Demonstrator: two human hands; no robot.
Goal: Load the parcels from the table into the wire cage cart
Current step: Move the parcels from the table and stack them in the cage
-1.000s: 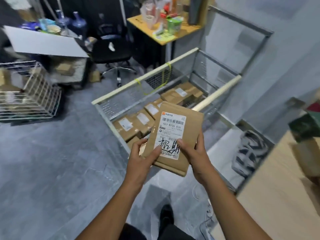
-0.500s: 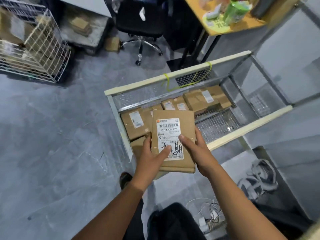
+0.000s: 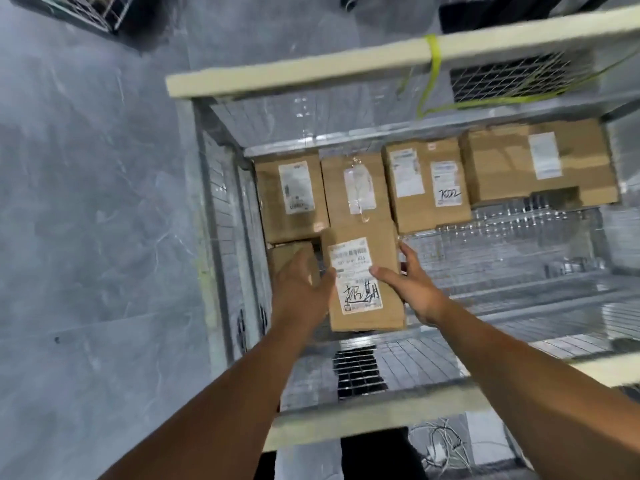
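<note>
I look straight down into the wire cage cart (image 3: 311, 74), which has cream padded top rails. Both my arms reach inside it. My left hand (image 3: 301, 285) grips the left edge of a brown cardboard parcel (image 3: 367, 318), thumb on its white label with black handwriting. My right hand (image 3: 412, 289) grips the right edge, thumb also on the label. The parcel sits low in the cage, just in front of a row of several labelled parcels (image 3: 426, 181) along the far side. Whether it touches the mesh floor I cannot tell.
A small brown box (image 3: 285, 252) lies partly under my left hand, by the cage's left wall. Bare mesh floor (image 3: 519, 258) lies to the right of my hands. A second wire basket (image 3: 86, 8) stands on the grey floor at top left. Loose cables (image 3: 440, 445) lie near my feet.
I have leaned over the cart and lowered the parcel from above the near rail down inside the cage. Both hands have kept their hold on it.
</note>
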